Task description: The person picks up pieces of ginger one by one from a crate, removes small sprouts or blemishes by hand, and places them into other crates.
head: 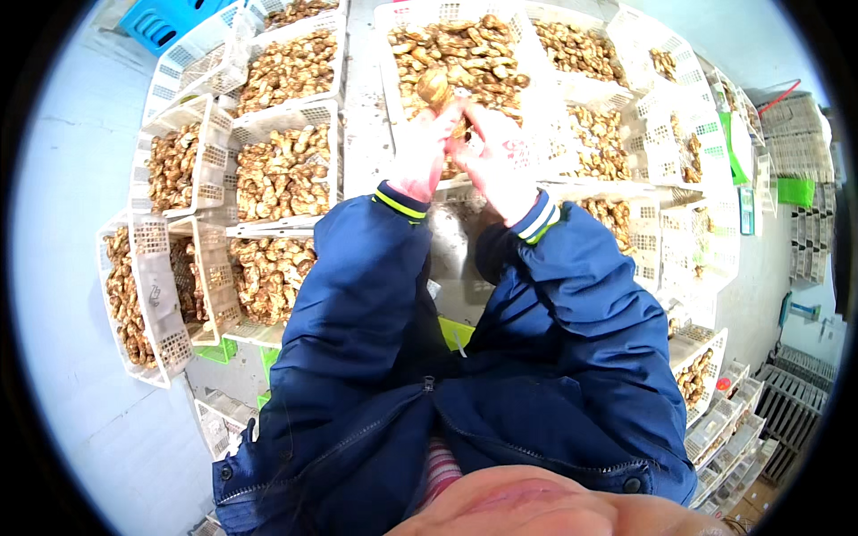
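My left hand (pixel 421 144) and my right hand (pixel 495 151) meet over the near part of a white plastic basket (pixel 387 87) heaped with brown mushrooms (pixel 462 47). Between the fingers of both hands is a brown mushroom (pixel 460 128), mostly covered by them. A larger mushroom with a round, pale brown cap (pixel 434 87) shows just beyond my left fingertips; whether it touches them is unclear. Reddish marks show on the back of my right hand near the wrist. Strong light washes out both hands.
White perforated baskets of mushrooms stand on the left (pixel 285 174) and right (pixel 596 144). A blue plastic stool (pixel 161 27) is at the upper left. Stacked crates (pixel 794 141) line the right side. A metal surface (pixel 452 244) lies below my wrists.
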